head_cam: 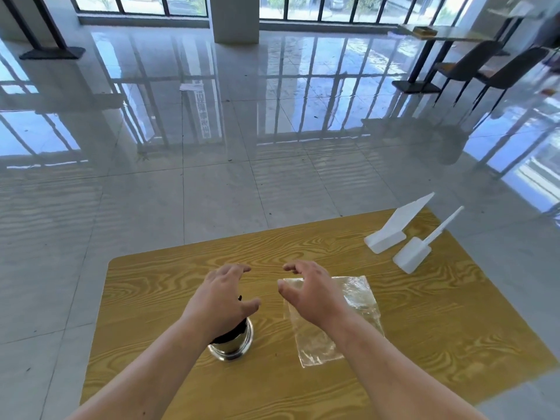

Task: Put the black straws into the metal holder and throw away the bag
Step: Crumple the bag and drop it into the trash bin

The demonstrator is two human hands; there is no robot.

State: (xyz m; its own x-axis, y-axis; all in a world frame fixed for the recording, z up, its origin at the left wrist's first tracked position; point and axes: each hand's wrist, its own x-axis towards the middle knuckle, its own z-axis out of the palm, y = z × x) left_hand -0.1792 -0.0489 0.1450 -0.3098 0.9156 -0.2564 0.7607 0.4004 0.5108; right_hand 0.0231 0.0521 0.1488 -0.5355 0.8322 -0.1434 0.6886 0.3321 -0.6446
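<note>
While both hands hover empty, bag (pixel 333 313) lies flat.

The left hand (pixel 225 294) covers most of the metal holder (pixel 231 344) beneath it, so only the holder's lower wall and base show. Of the black straws (pixel 230 334), just a dark band under the wrist and one small tip beside the thumb can be seen; their number cannot be told. The right hand (pixel 312 291) and its forearm hide the near-left part of the clear bag (pixel 357 301) lying under it, and whether the fingers touch the bag cannot be told. Both forearms run out of the picture's bottom edge. The table (pixel 424 344) is cut off there too, near the elbows.
</note>
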